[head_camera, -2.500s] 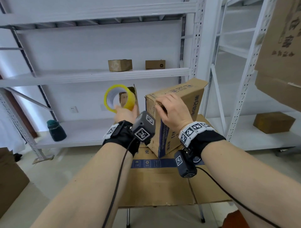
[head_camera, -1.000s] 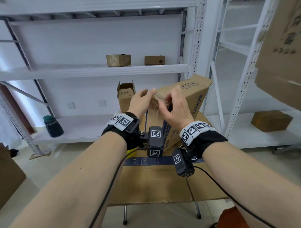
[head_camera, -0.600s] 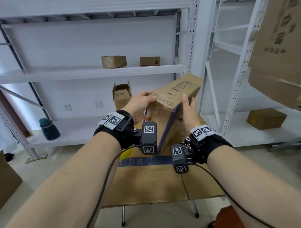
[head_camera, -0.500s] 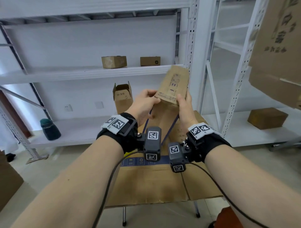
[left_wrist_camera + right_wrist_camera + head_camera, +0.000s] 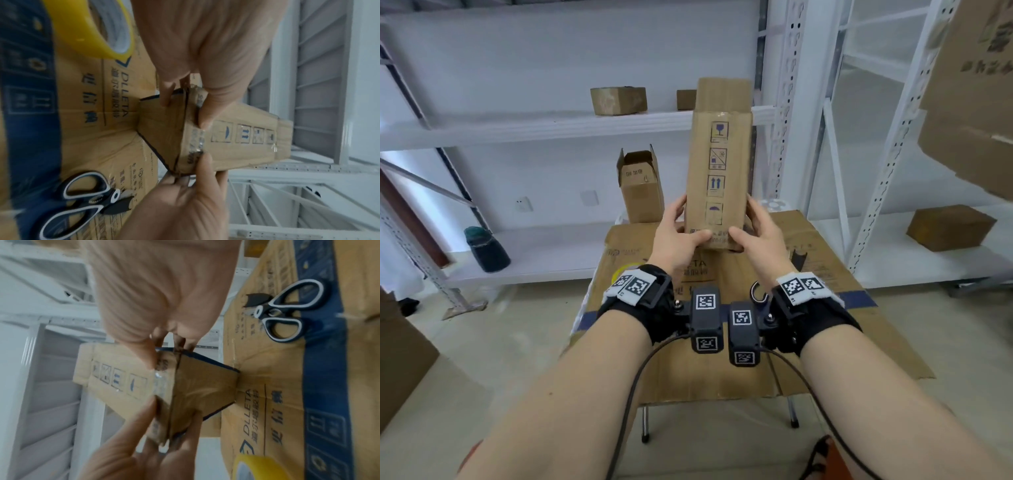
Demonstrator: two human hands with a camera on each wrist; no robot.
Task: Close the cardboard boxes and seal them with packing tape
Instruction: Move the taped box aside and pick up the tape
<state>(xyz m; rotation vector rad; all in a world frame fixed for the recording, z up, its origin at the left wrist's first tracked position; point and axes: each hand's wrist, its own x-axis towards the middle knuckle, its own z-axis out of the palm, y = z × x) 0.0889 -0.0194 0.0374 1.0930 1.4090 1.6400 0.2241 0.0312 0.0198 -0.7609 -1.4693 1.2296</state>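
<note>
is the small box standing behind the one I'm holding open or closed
Open. The small box stands upright on the cardboard sheet, its top flaps sticking up with the dark inside visible between them. No tape shows across its top.

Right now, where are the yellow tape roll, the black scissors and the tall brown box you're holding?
yellow tape roll (image 5: pixel 90 32), left wrist view, outer band
black scissors (image 5: pixel 287 309), right wrist view, handles
tall brown cardboard box (image 5: pixel 717 164), head view, printed face

Tall brown box (image 5: pixel 719 161) upright, taped; yellow tape roll (image 5: pixel 96 27) lies flat.
</note>
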